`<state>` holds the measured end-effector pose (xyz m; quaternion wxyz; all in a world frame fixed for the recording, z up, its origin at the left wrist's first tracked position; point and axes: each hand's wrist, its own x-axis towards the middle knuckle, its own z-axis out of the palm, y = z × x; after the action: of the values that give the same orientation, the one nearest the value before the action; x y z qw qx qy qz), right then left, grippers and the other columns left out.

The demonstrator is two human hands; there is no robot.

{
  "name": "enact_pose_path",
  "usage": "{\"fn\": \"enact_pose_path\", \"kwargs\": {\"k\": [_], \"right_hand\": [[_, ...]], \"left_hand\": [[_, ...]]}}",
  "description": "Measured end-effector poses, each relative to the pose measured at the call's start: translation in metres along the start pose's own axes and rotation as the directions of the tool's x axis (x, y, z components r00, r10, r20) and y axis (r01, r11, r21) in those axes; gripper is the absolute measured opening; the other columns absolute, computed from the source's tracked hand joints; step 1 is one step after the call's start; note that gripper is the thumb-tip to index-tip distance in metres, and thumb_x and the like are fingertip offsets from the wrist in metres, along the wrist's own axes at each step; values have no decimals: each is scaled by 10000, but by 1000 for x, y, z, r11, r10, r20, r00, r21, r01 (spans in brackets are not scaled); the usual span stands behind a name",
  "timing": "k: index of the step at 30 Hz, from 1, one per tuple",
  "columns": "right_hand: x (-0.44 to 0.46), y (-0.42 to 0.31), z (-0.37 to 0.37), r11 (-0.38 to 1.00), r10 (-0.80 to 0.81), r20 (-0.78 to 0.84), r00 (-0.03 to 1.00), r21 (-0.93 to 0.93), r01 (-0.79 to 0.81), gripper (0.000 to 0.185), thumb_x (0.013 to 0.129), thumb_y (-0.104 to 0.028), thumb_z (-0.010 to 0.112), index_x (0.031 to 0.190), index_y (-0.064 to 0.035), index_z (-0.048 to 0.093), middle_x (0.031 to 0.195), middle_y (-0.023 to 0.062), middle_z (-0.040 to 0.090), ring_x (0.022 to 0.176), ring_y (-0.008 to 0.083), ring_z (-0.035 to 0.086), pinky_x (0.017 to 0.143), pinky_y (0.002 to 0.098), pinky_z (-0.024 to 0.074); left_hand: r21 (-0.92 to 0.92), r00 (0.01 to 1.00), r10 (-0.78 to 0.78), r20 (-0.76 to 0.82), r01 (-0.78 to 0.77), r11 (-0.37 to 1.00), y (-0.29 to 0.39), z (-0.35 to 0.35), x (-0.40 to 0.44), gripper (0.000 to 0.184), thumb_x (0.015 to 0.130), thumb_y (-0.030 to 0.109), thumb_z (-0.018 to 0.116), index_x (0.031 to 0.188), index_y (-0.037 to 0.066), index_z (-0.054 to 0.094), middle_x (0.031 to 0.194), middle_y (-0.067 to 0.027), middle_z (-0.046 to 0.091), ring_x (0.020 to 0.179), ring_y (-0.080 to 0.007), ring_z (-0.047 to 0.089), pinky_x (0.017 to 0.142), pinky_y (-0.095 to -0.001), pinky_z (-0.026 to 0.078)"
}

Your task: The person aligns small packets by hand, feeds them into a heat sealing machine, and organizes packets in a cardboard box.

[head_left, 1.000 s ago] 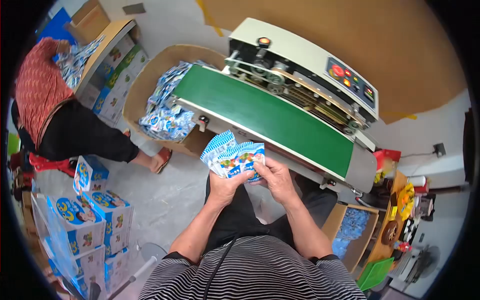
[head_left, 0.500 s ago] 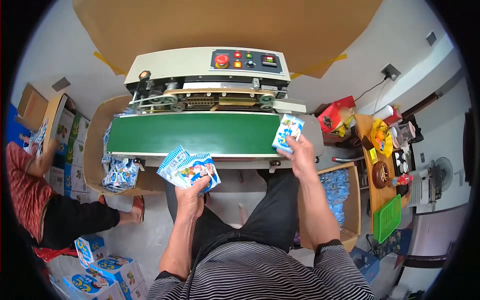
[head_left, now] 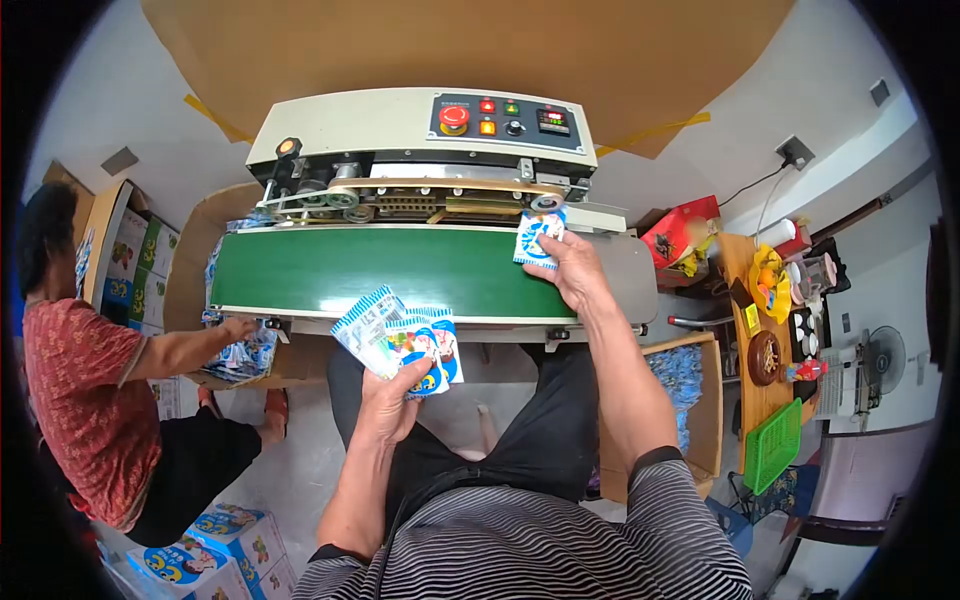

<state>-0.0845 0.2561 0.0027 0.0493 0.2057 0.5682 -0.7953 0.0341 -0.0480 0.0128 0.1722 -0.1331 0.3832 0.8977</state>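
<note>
Fanned out in my left hand (head_left: 393, 402) are several blue-and-white printed packets (head_left: 420, 352), gripped between thumb and fingers just in front of the belt's near edge. My right hand (head_left: 577, 272) pinches a single packet (head_left: 540, 238) of the same print. That packet is upright over the right end of the green conveyor belt (head_left: 390, 270), its top edge at the rollers of the band sealing machine (head_left: 400, 130). On the machine's control panel (head_left: 505, 117), a red knob, lit buttons and a digital display show.
At left, a co-worker (head_left: 95, 390) reaches into a cardboard box (head_left: 190, 290) of packets. Another carton (head_left: 708, 400) with blue packets stands by my right leg. Farther right is a wooden table (head_left: 738, 340) with a green basket (head_left: 775, 447). Printed boxes (head_left: 215, 550) stand at lower left.
My right hand has moved left and up, bringing its packet to the machine's rollers. The packets in my left hand are spread wider. The co-worker has leaned in and reached toward the box.
</note>
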Motion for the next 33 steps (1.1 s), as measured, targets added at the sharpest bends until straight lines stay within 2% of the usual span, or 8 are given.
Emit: {"fn": "enact_pose_path", "kwargs": {"k": [6, 10, 12, 16, 20, 24, 29, 33], "right_hand": [[-20, 8, 46, 996, 6, 138, 990, 89, -18, 301, 1031, -156, 608, 1280, 13, 594, 1166, 125, 696, 1031, 221, 710, 829, 388, 634], [-89, 26, 75, 972, -106, 4, 994, -208, 105, 357, 1038, -168, 601, 1334, 29, 565, 1195, 139, 686, 1039, 222, 706, 823, 377, 630], [-112, 41, 79, 990, 9, 188, 982, -140, 17, 351, 1039, -174, 607, 1321, 34, 599, 1153, 133, 702, 1002, 197, 712, 798, 349, 630], [-133, 62, 84, 974, -14, 286, 958, -213, 78, 312, 1036, -180, 621, 1259, 36, 659, 1088, 114, 723, 933, 165, 721, 773, 325, 630], [-143, 62, 81, 971, -167, 162, 972, -141, 191, 262, 1028, -174, 638, 1154, 44, 706, 1032, 92, 735, 876, 139, 722, 742, 306, 631], [-136, 61, 67, 991, -132, 174, 976, 46, 125, 258, 1022, -161, 643, 1180, 38, 687, 1041, 89, 735, 875, 140, 724, 727, 302, 637], [-126, 53, 56, 987, -160, 216, 963, 12, 162, 227, 1019, -143, 639, 1168, 24, 675, 1042, 90, 736, 881, 146, 728, 709, 299, 645], [-96, 29, 17, 975, -221, -41, 974, 14, 222, 220, 1017, -143, 638, 1167, 18, 649, 1032, 100, 735, 883, 155, 733, 696, 297, 647]], "left_hand": [[-3, 986, 164, -32, -164, 986, 3, -1, 8, 553, 834, -71, 760, 1335, -25, 533, 1198, -116, 682, 1062, -212, 703, 922, -347, 578], [-1, 977, 203, -71, -203, 979, 6, 2, 11, 520, 836, -67, 769, 1309, -28, 558, 1193, -111, 687, 1062, -201, 701, 920, -335, 574], [4, 977, 203, -67, -204, 979, 4, 4, 11, 505, 838, -63, 772, 1298, -29, 569, 1192, -109, 688, 1061, -197, 700, 919, -332, 573], [90, 975, 224, -5, -222, 971, -9, 12, 14, 477, 842, -49, 766, 1281, -19, 581, 1172, -102, 693, 1040, -200, 701, 913, -340, 575], [118, 958, 286, -12, -283, 952, -20, 15, 14, 442, 841, -38, 795, 1245, -21, 617, 1161, -92, 704, 1025, -171, 699, 904, -312, 569], [124, 958, 283, -38, -276, 953, -19, 20, 16, 464, 831, -30, 809, 1254, -17, 618, 1151, -86, 708, 1004, -162, 698, 895, -305, 568], [175, 968, 252, -9, -247, 953, -15, 28, 21, 484, 822, -4, 830, 1257, -12, 617, 1146, -87, 709, 993, -163, 703, 890, -306, 572], [190, 977, 212, -9, -207, 960, -10, 26, 27, 487, 835, 23, 825, 1266, -11, 602, 1139, -95, 710, 982, -176, 714, 875, -318, 587]]}}
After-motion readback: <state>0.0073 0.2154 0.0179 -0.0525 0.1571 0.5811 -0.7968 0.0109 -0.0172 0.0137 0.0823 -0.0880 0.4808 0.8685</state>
